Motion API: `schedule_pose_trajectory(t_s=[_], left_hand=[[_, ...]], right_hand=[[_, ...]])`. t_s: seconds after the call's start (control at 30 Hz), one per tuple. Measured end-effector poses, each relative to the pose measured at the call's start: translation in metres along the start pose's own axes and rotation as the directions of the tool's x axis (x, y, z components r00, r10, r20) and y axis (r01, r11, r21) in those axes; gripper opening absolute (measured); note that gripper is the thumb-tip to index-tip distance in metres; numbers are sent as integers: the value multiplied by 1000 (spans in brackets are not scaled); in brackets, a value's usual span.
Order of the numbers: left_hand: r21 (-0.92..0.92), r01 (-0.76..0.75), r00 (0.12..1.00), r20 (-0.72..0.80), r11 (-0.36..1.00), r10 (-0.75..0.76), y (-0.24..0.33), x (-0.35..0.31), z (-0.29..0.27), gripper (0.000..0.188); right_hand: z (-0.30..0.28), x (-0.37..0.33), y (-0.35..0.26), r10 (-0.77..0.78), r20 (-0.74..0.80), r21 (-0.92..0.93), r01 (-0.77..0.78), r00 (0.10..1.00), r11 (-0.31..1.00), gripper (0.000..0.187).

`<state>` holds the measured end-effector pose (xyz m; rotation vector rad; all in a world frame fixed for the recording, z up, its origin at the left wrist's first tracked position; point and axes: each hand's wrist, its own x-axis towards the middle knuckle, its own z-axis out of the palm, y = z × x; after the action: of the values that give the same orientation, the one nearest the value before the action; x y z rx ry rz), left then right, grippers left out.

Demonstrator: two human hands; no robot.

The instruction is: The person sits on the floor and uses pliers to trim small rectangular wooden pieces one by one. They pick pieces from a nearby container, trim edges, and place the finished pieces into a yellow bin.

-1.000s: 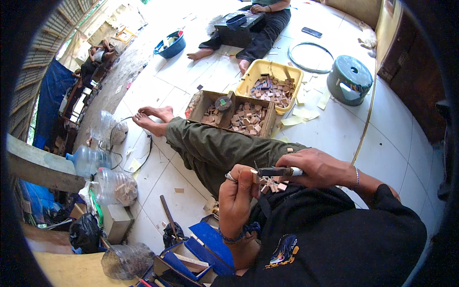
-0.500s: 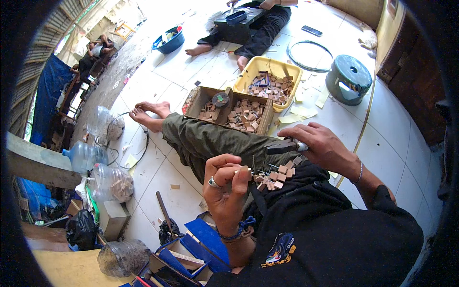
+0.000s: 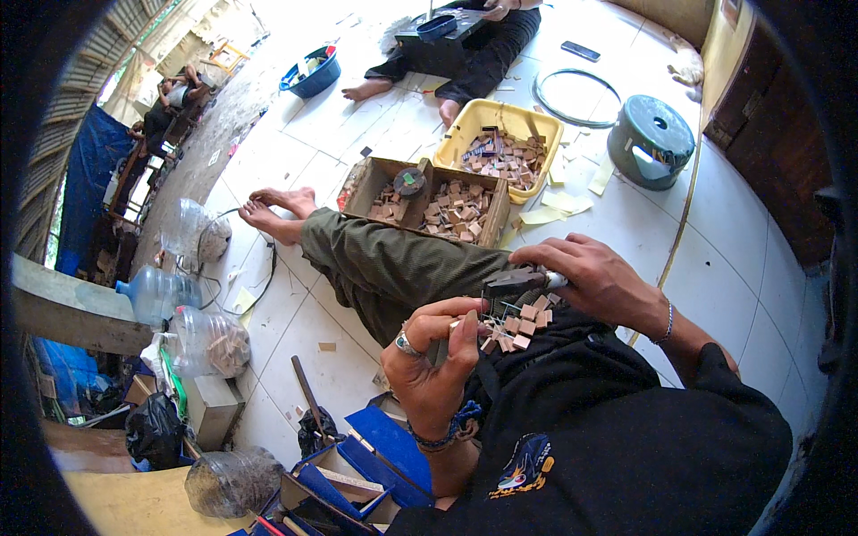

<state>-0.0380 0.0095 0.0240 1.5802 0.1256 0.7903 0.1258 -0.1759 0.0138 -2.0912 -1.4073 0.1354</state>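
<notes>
Over floor tiles (image 3: 290,326), near the wooden box (image 3: 359,185), gripping pliers (image 3: 514,284) with right hand (image 3: 597,277), brought closer to left hand (image 3: 424,375). Pinching small piece (image 3: 456,325) there, mostly hidden.

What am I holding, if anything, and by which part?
Right hand: pliers, by the handle end. Left hand: a small pale piece, pinched; which part is mostly hidden.

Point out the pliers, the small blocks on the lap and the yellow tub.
Pliers (image 3: 511,284), head view: on the dark metal end.
Small blocks on the lap (image 3: 527,328), head view: on one block mid-pile.
Yellow tub (image 3: 500,114), head view: on its far wall.
</notes>
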Motion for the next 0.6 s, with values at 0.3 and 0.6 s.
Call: schedule_pose_trajectory(t_s=[0.3,0.6], left_hand=[[30,36,999,17,999,-36,0,0,-1,8],[-44,54,998,-40,998,-56,-2,2,-1,16]], right_hand=[[1,0,-2,-11,7,17,11,1000,1000,49],[7,-2,2,-39,0,-4,39,999,999,48]])
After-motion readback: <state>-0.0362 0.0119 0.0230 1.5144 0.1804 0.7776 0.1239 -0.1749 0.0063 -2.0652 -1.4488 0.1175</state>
